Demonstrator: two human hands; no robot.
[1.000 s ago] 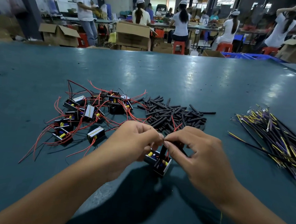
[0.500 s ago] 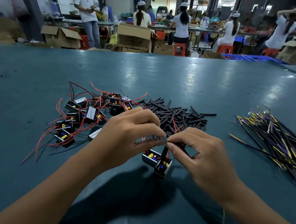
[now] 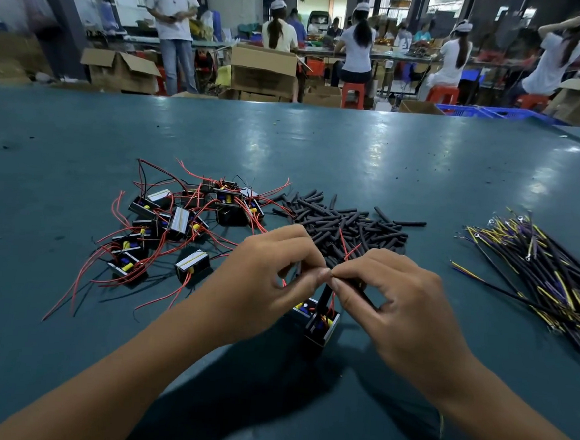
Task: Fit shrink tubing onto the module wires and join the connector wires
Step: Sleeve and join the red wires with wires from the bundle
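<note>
- Green bench (image 3: pixel 321 146): module pile (image 3: pixel 178 225) left, shrink tubing pile (image 3: pixel 350 224) middle, connector wires (image 3: pixel 552 272) right.
- Worked module (image 3: pixel 320 325) sits below both hands.
- Left hand (image 3: pixel 263 286) and right hand (image 3: pixel 389 302), each grip pinching a thin lead; likely sleeving step.
- Next: seat the tubing (image 3: pixel 324 292), then fetch a connector wire.

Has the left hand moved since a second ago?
Yes. The left hand lifted, now overlapping the near edge of the tubing pile; its fingertips kept meeting the right hand.

Both forearms are bare, no sleeves in view. The left hand (image 3: pixel 263 283) and right hand (image 3: pixel 399 303) wear no gloves (nails short).
</note>
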